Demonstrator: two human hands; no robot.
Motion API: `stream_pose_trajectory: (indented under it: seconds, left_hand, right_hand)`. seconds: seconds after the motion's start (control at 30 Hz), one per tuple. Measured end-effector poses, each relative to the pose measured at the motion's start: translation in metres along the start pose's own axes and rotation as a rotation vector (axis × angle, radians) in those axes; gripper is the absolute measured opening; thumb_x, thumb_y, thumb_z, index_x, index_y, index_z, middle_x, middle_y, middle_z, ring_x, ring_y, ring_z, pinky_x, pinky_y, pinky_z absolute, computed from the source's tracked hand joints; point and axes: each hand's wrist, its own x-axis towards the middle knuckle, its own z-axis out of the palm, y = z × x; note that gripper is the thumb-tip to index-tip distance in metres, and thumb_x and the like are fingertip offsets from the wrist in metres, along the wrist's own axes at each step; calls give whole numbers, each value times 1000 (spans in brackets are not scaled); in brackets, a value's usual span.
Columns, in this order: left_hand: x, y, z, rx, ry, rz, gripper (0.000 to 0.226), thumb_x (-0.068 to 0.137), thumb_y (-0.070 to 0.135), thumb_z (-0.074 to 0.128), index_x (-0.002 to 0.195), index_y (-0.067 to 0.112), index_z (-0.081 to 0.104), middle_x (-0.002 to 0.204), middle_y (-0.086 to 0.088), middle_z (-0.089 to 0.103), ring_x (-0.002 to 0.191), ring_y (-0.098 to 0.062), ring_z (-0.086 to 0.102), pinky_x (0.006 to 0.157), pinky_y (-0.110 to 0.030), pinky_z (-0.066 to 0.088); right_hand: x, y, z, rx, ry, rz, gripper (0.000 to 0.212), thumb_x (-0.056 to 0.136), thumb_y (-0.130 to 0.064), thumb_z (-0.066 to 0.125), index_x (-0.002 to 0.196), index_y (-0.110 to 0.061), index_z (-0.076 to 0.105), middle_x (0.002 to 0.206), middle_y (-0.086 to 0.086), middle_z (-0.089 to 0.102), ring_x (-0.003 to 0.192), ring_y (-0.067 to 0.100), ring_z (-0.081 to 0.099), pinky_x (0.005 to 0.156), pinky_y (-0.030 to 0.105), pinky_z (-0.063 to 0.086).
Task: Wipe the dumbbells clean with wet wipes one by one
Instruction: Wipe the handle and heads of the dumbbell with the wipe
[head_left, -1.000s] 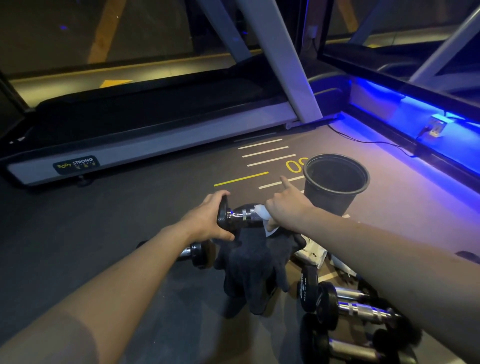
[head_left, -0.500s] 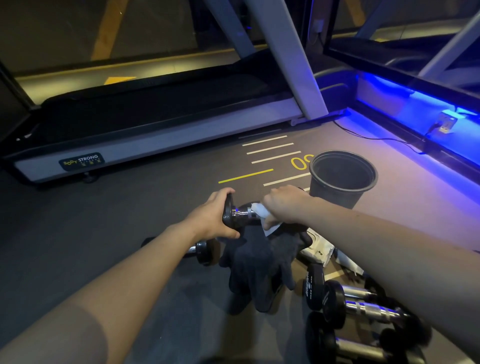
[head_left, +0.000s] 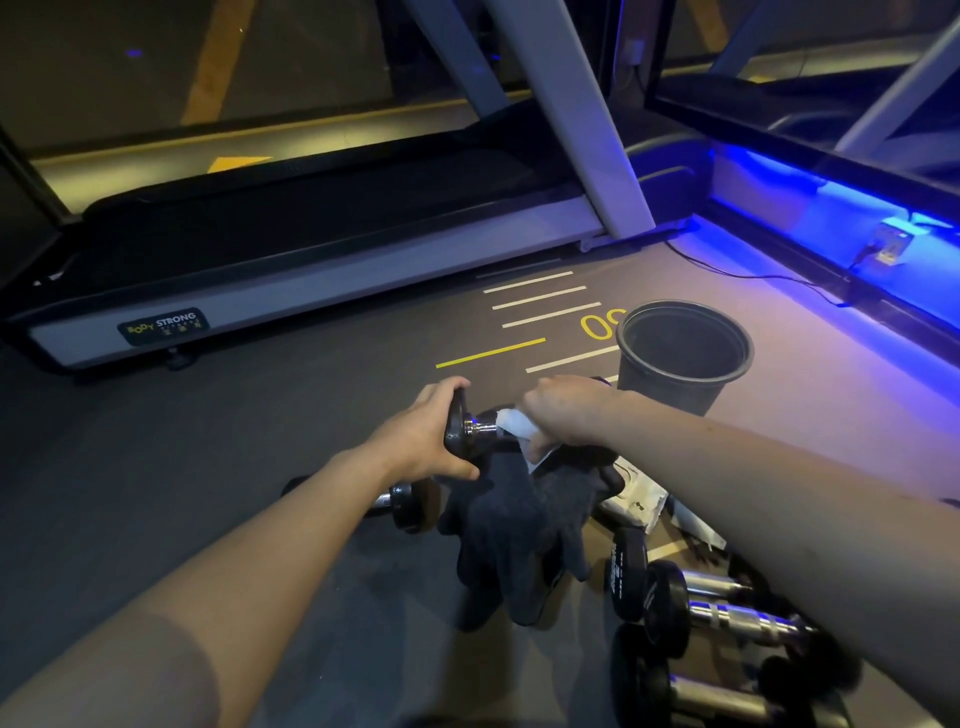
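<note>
My left hand (head_left: 421, 441) grips the black end weight of a small dumbbell (head_left: 470, 428) held up above the floor. My right hand (head_left: 563, 413) is wrapped round its chrome handle with a white wet wipe (head_left: 519, 423) between palm and metal. A dark cloth (head_left: 519, 530) hangs down from under that hand. The dumbbell's right end is hidden by my right hand. Another dumbbell (head_left: 400, 504) lies on the floor below my left hand, and several more dumbbells (head_left: 717, 613) lie at the lower right. A white wipes pack (head_left: 636, 501) lies on the floor behind the cloth.
A black bucket (head_left: 683, 358) stands just beyond my right hand. A treadmill (head_left: 311, 280) runs across the back, its slanted post (head_left: 571, 119) rising at centre. A blue-lit ledge with a cable (head_left: 753, 275) borders the right. Grey floor with painted lines spreads to the left.
My right index finger, pointing out a second ago, has curled back round the wipe and handle. The right hand has slid a little along the handle. The left hand keeps its grip.
</note>
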Motion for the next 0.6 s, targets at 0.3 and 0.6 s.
stream_pose_trajectory:
  seconds: [0.3,0.6]
  left_hand:
    - [0,2,-1,2,-4,-2,112,61,42,91,147,39,20,149,10,33,125,-19,51,99,-37,46]
    - [-1,2,-1,9,3,-8,112,62,41,91,148,38,20,152,10,31,130,-20,48,99,-34,44]
  right_hand:
    - [-13,23,11,-283,68,46,53,79,-68,62,95,-17,61,101,5,70,103,22,62,114,43,26]
    - [-25,28,3,73,210,-26,78,76,-65,69,137,-20,49,131,1,55,127,21,48,111,38,26]
